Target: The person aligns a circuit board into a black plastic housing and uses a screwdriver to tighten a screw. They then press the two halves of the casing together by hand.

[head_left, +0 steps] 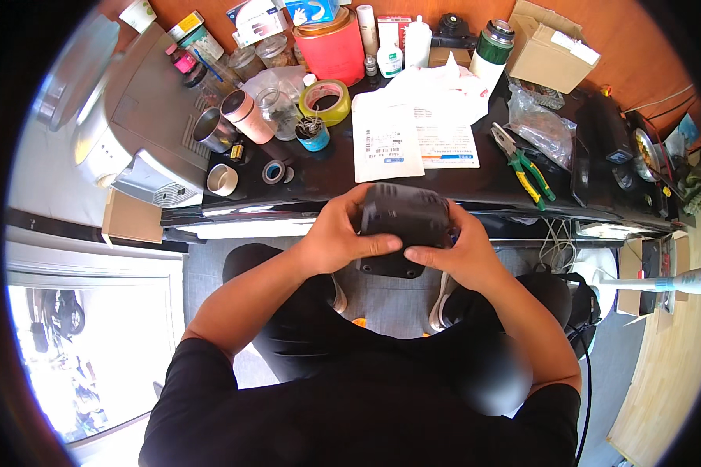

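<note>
Head view: left hand (pixel 336 238) and right hand (pixel 466 254) part-closed around opposite sides of a black boxy device (pixel 405 214), thumbs nearly meeting on its near face; held up at near edge of table (pixel 311 177); most fingers hidden behind device, its upper part blurred, exact kind unclear

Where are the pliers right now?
In the head view, the pliers lie on the black desk, right of the papers and beside the clear plastic bag.

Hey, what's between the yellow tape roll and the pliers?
From the tape roll to the pliers: a white packet, then a printed sheet, head view.
</note>
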Demonstrator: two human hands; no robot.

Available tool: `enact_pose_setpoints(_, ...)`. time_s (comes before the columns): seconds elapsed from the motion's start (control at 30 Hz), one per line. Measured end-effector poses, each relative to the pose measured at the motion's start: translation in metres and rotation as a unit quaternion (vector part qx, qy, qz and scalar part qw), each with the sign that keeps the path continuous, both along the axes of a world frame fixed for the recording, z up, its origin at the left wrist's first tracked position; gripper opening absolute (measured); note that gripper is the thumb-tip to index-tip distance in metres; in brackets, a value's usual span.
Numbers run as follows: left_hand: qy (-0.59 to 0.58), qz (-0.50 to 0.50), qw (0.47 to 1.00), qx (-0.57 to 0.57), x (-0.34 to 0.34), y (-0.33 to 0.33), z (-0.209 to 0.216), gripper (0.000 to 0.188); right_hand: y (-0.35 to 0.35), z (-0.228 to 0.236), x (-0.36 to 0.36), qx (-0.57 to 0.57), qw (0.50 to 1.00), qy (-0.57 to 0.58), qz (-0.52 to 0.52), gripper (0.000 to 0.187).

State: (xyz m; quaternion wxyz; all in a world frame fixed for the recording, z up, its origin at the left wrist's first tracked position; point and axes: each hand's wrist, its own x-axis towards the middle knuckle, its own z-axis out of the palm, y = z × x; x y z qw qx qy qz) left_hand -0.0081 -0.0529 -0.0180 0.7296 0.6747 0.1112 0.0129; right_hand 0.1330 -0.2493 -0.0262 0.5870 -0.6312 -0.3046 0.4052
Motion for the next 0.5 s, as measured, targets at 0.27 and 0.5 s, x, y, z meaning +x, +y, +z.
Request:
enact_pose_setpoints(0.27, -0.139, -0.040, 0.969, 0.202, -0.006, -0.005, 0.005, 0.080, -0.008, 0.013, 0.002, 0.038, 0.977, -0.206, 0.022, 0.075)
enact_pose_setpoints(0.5, -0.156, -0.058, 0.950, 0.263, -0.009, -0.006, 0.014, 0.083, -0.012, 0.007, -0.005, 0.062, 0.969, -0.237, 0.018, 0.075)
